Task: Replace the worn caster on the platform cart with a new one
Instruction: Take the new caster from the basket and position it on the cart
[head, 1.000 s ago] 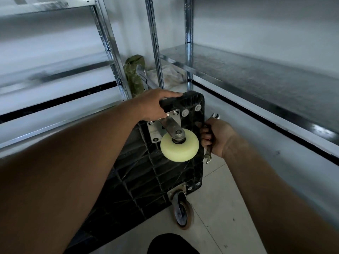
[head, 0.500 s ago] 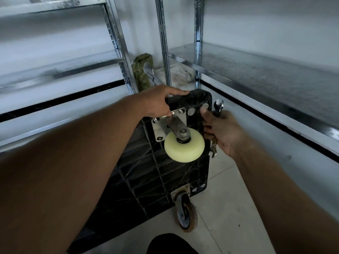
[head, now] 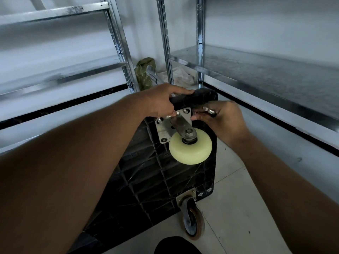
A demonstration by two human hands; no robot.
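Note:
The black platform cart point(head: 152, 184) stands tipped up, its ribbed underside facing me. A new caster with a pale yellow wheel point(head: 190, 150) and a silver mounting plate point(head: 163, 128) sits at the cart's upper corner. My left hand point(head: 163, 100) grips the cart's top edge, thumb against the plate. My right hand point(head: 222, 119) holds a metal wrench point(head: 211, 111) in its curled fingers, fingertips at the plate's right edge. A worn dark caster point(head: 192, 219) with a rusty rim sits at the lower corner, touching the floor.
Metal shelving point(head: 266, 74) runs along the right and left walls, with uprights point(head: 166, 41) close behind the cart. A green bag point(head: 144, 74) and a clear plastic bag point(head: 183, 76) lie in the far corner. Tiled floor point(head: 238, 208) lies to the right of the cart.
My right hand has risen along the cart's right edge with the wrench, reaching the top right of the mounting plate. My left hand stays on the cart's top edge.

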